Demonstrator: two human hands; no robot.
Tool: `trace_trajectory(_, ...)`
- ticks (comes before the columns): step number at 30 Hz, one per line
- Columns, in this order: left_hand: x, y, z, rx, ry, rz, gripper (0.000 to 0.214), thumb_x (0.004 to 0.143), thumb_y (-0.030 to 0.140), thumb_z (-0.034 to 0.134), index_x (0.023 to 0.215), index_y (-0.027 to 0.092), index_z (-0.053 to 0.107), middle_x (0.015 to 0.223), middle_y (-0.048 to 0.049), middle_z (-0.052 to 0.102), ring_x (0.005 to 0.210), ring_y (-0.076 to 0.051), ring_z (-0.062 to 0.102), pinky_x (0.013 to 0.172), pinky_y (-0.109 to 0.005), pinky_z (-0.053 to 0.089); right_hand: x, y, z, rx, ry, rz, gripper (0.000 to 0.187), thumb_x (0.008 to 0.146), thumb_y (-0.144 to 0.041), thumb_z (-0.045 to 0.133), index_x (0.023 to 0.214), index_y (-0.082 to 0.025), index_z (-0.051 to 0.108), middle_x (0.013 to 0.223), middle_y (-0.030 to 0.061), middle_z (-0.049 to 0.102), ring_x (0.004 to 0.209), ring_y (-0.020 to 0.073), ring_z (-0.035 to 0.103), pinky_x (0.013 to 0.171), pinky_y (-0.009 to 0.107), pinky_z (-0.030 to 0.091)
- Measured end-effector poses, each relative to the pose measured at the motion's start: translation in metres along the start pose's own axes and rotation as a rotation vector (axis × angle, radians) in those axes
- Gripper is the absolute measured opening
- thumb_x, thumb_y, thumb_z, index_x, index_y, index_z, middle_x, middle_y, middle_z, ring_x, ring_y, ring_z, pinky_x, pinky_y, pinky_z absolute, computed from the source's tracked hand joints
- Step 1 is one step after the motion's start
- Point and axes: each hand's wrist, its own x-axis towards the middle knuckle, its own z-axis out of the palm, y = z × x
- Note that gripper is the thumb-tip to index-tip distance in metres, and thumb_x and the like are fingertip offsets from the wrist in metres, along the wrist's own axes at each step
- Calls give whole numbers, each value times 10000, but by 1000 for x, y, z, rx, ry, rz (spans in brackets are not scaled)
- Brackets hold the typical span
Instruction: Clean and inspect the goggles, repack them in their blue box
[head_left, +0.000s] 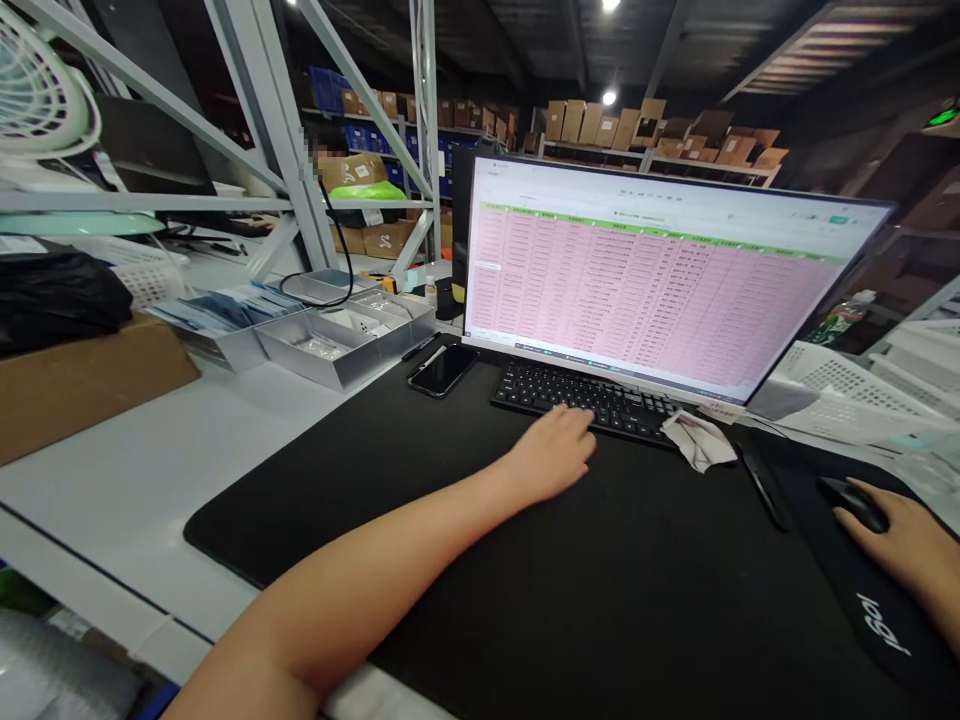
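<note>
My left hand (553,452) rests at the front edge of a black keyboard (592,398), its fingers curled down onto the keys and holding nothing. My right hand (904,540) lies over a black mouse (855,500) on a black mouse pad (877,610) at the right edge. Behind the keyboard stands a wide monitor (660,275) showing a pink table with a green header row. Everything sits on a large black desk mat (570,590).
A black phone (442,369) lies left of the keyboard, a crumpled tissue (701,441) and a black pen (761,485) to its right. Metal trays (337,340), a cardboard box (82,385), a white basket (832,385) and shelving with cartons surround the desk.
</note>
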Motion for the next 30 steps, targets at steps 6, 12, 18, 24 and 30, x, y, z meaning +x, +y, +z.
trace_trajectory(6, -7, -53, 27, -61, 56, -414, 382, 1019, 301, 600, 1318, 80, 686, 1608, -259, 542, 1509, -370, 520, 1294, -522, 398, -6, -25, -17, 17, -101, 53, 639, 898, -624, 474, 1414, -284, 637, 1462, 194, 646, 1410, 409, 585, 1120, 530, 498)
trace_trajectory(12, -7, -54, 46, -82, 40, -469, 475, 1035, 316, 537, 1424, 59, 626, 1639, -272, 501, 1537, -395, 486, 1303, -549, 376, -12, -46, -31, -27, -91, 127, 562, 967, -473, 499, 1435, -188, 626, 1461, 206, 626, 1412, 368, 569, 1165, 457, 463)
trace_trajectory(18, -5, -42, 47, -26, 23, -483, 528, 1042, 314, 497, 1502, 65, 571, 1663, -267, 478, 1569, -390, 447, 1328, -584, 320, -12, -46, -28, -35, -76, 175, 598, 963, -479, 501, 1447, -156, 637, 1469, 204, 616, 1396, 358, 578, 1195, 452, 441)
trace_trajectory(24, -7, -47, 53, -32, 26, -533, 544, 1043, 367, 482, 1512, 104, 566, 1651, -247, 502, 1553, -394, 468, 1296, -608, 366, -10, -36, -20, -36, -23, 164, 586, 915, -506, 532, 1389, -182, 651, 1403, 180, 643, 1297, 363, 631, 1127, 507, 504)
trace_trajectory(30, -7, -46, 55, -5, 1, -539, 568, 1039, 349, 472, 1528, 70, 547, 1651, -271, 493, 1556, -405, 464, 1299, -618, 352, -11, -34, -20, -46, -14, 156, 536, 886, -503, 554, 1312, -187, 635, 1316, 176, 668, 1249, 355, 638, 1065, 498, 528)
